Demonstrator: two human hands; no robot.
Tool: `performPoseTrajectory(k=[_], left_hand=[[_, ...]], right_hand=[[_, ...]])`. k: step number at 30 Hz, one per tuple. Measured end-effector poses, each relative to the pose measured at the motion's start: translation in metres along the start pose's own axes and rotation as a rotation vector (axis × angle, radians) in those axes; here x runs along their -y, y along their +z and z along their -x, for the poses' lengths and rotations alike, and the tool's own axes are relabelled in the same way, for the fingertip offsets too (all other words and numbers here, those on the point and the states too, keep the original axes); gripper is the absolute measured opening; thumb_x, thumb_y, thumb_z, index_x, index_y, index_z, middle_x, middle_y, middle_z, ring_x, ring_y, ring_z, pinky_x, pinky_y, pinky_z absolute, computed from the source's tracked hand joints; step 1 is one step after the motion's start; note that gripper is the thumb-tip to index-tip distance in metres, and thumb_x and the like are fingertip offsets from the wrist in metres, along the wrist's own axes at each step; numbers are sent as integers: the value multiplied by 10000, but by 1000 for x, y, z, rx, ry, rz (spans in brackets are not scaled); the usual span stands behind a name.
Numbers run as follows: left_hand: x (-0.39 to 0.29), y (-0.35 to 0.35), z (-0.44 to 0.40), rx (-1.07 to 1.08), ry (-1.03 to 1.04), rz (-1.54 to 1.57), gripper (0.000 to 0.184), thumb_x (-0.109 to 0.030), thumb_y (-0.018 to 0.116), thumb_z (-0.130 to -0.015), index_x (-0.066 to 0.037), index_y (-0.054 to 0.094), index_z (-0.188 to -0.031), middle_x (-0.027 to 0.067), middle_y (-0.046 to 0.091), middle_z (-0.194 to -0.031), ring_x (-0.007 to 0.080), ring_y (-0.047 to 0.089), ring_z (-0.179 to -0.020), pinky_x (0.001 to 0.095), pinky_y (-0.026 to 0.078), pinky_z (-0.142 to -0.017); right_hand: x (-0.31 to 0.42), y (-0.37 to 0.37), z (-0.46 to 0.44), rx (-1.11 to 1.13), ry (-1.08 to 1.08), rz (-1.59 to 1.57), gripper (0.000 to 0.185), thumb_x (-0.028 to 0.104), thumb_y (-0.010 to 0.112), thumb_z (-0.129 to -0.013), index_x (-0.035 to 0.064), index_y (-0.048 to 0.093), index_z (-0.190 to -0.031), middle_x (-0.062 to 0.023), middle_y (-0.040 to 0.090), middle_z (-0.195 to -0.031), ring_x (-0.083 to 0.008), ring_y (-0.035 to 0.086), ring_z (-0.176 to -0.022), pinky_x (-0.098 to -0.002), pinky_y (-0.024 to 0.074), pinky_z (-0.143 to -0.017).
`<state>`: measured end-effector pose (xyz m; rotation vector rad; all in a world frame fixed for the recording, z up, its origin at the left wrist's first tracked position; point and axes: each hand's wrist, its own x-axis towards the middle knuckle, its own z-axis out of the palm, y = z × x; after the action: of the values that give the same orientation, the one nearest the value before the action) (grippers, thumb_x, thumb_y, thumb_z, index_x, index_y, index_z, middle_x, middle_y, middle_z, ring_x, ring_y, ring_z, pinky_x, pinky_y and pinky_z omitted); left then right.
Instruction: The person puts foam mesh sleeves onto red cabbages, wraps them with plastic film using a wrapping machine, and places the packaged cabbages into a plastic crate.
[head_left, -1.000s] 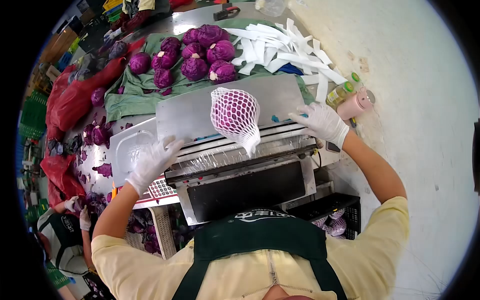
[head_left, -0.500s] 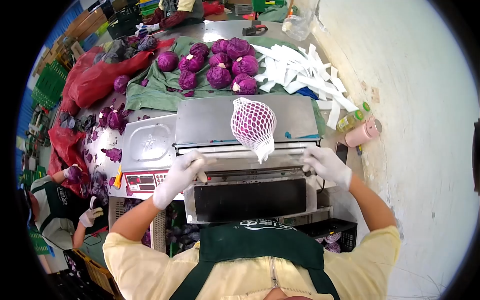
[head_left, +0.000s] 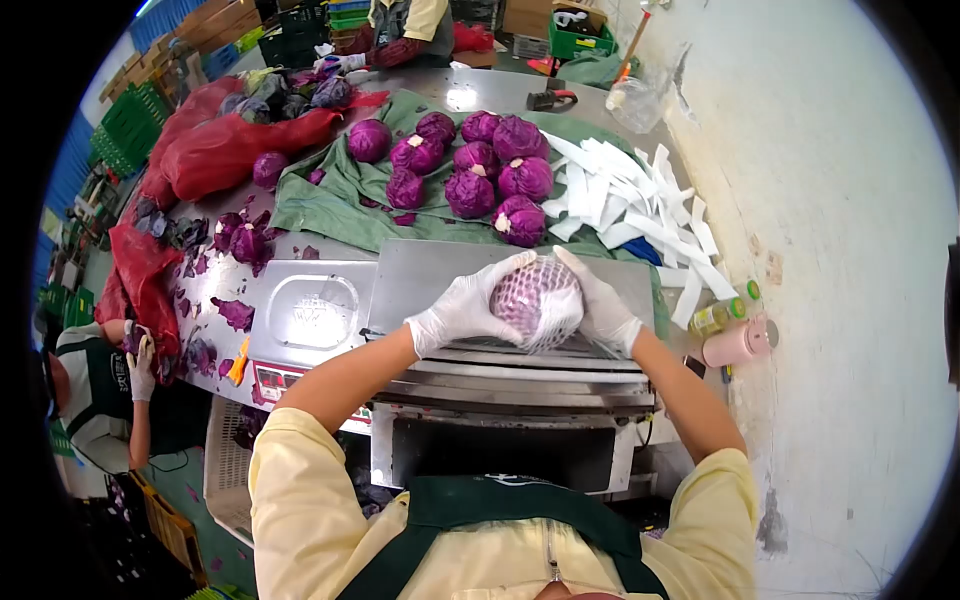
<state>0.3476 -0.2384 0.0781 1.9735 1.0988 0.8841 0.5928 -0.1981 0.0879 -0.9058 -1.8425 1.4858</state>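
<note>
A purple cabbage in a white foam net is between my two gloved hands, over the metal top of the wrapping machine. My left hand wraps round its left side, and my right hand is curved against its right side. Clear film seems to lie over the net, though its edges are hard to make out. Just in front of the cabbage runs the machine's roller bar, with a black plate nearer my body.
Several bare cabbages lie on a green cloth beyond the machine, beside white foam strips. A scale is at the left, a pink bottle at the right. Co-workers stand at the left and far side.
Both hands have moved from the machine's front edge up to the netted cabbage and closed in on its sides. The view has shifted, showing more of the table's far side.
</note>
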Motion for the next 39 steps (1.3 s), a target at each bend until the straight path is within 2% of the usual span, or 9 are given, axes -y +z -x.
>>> performPoseTrajectory(k=[5, 9, 10, 17, 22, 25, 29, 35, 39], left_hand=[[-25, 13, 21, -7, -365, 698, 831, -585, 680, -782, -96, 399, -1391, 121, 620, -1130, 249, 613, -1019, 322, 496, -899], [-82, 26, 87, 725, -943, 911, 1071, -915, 144, -729, -105, 446, -1361, 140, 620, -1116, 197, 618, -828, 304, 504, -588], [-109, 35, 98, 595, -1076, 983, 1075, -922, 97, -715, -130, 463, -1344, 131, 634, -1078, 191, 613, -819, 268, 464, -551], [-59, 110, 176, 435, -925, 1405, 803, -665, 323, -928, -78, 252, -1472, 146, 406, -1431, 265, 473, -1262, 389, 419, -1033], [-84, 91, 246, 136, -640, 352, 568, -239, 648, -898, 15, 429, -1356, 127, 622, -1116, 184, 606, -1014, 302, 471, -878], [-85, 94, 267, -24, -604, 166, 317, -183, 576, -946, 27, 574, -1183, 90, 666, -911, 163, 612, -855, 283, 479, -791], [-91, 112, 251, -415, -590, 476, 218, -151, 478, -1001, 6, 605, -918, 50, 643, -785, 110, 541, -662, 248, 458, -639], [-121, 124, 232, -801, -1086, 1021, 291, -299, 460, -1010, -97, 566, -830, -32, 497, -641, 62, 399, -500, 221, 330, -457], [-78, 155, 291, -204, -1293, 699, 255, -255, 493, -970, -115, 596, -783, -51, 495, -643, 56, 418, -543, 212, 306, -478]], right_hand=[[18, -3, 39, 228, -153, 581, 743, 72, 680, -792, 58, 315, -1439, -88, 518, -1301, -189, 491, -1176, -287, 370, -1036], [66, 32, 129, 372, 876, -536, 870, 19, 734, -724, 177, 289, -1455, -74, 548, -1245, -176, 595, -1012, -306, 542, -805], [68, 49, 148, 259, 820, -714, 844, 4, 734, -713, 187, 331, -1431, -43, 546, -1209, -139, 592, -964, -284, 554, -697], [-32, 72, 230, 402, 819, -686, 614, 6, 557, -843, 109, 337, -1407, -51, 510, -1242, -114, 531, -1080, -246, 486, -886], [-19, 90, 256, 101, 937, -1356, 400, 160, 404, -1000, 20, 350, -1370, -102, 517, -1269, -235, 547, -1134, -362, 435, -1014], [27, 96, 266, -166, 730, -802, 439, 190, 433, -993, -16, 352, -1373, -140, 494, -1326, -265, 491, -1233, -379, 388, -1059], [-11, 118, 317, -361, 308, 57, 291, 280, 513, -975, 2, 597, -1004, -43, 626, -902, -108, 590, -779, -249, 493, -722], [-10, 87, 330, -787, 723, -632, 358, 303, 463, -993, 92, 509, -707, 39, 362, -479, -74, 310, -383, -244, 254, -381], [-88, 114, 371, -602, 988, -575, 296, 274, 491, -963, 68, 559, -762, 17, 469, -554, -63, 305, -407, -218, 240, -380]])
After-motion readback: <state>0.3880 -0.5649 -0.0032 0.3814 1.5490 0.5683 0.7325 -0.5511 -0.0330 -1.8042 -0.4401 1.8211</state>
